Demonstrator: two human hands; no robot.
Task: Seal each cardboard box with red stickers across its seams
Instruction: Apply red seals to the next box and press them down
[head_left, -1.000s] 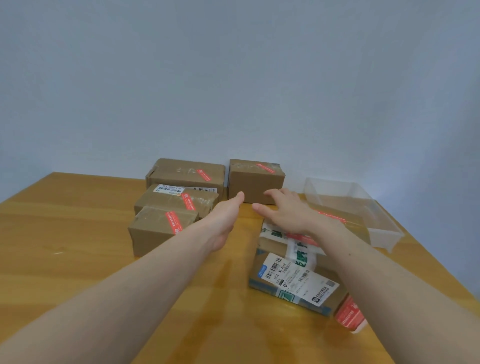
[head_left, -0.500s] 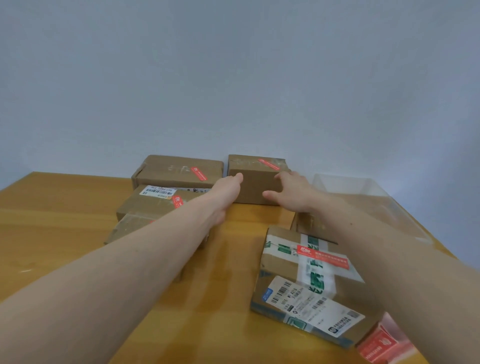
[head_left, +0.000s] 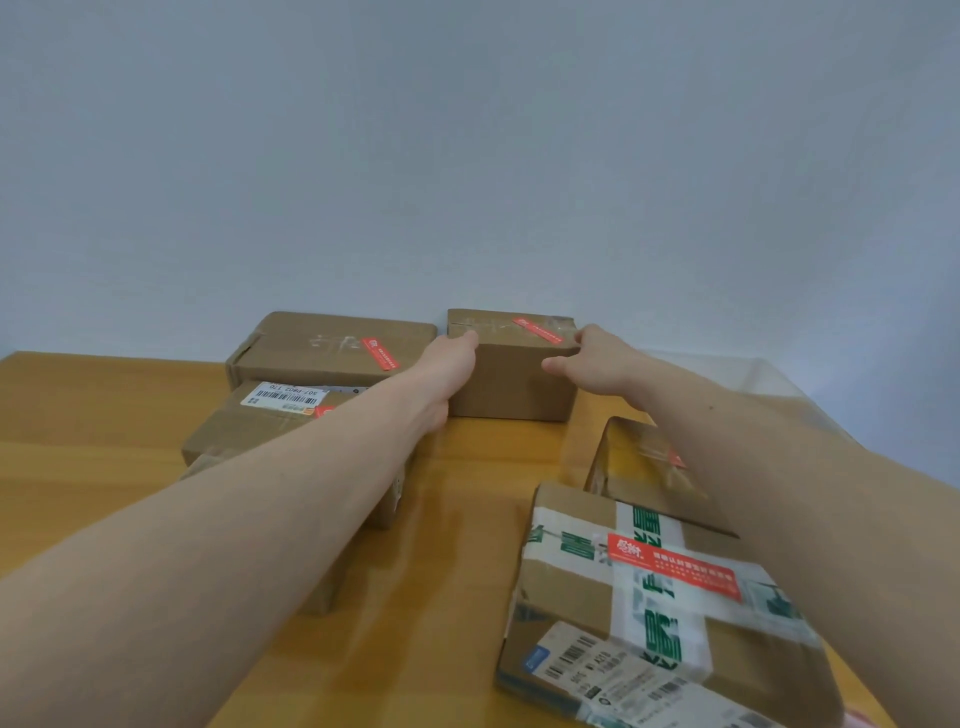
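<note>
A small cardboard box (head_left: 511, 382) stands at the back middle of the wooden table (head_left: 98, 447), with a red sticker (head_left: 537, 330) across its top. My left hand (head_left: 449, 364) holds its left side, thumb at the top front edge, fingers hidden behind the box. My right hand (head_left: 589, 358) grips its right top corner, thumb on the front face. Nearest me lies a box with green-and-white tape (head_left: 571, 587) that carries a red sticker (head_left: 672, 566).
A flat box (head_left: 322, 340) with a red sticker sits at the back left. In front of it is a box with a barcode label (head_left: 244, 431), and another lies under my left forearm. A further box (head_left: 636, 460) and a clear plastic bin (head_left: 779, 384) are at the right.
Both hands have reached forward from above the taped box to the small box at the back and taken hold of its two sides. The view has moved closer.
</note>
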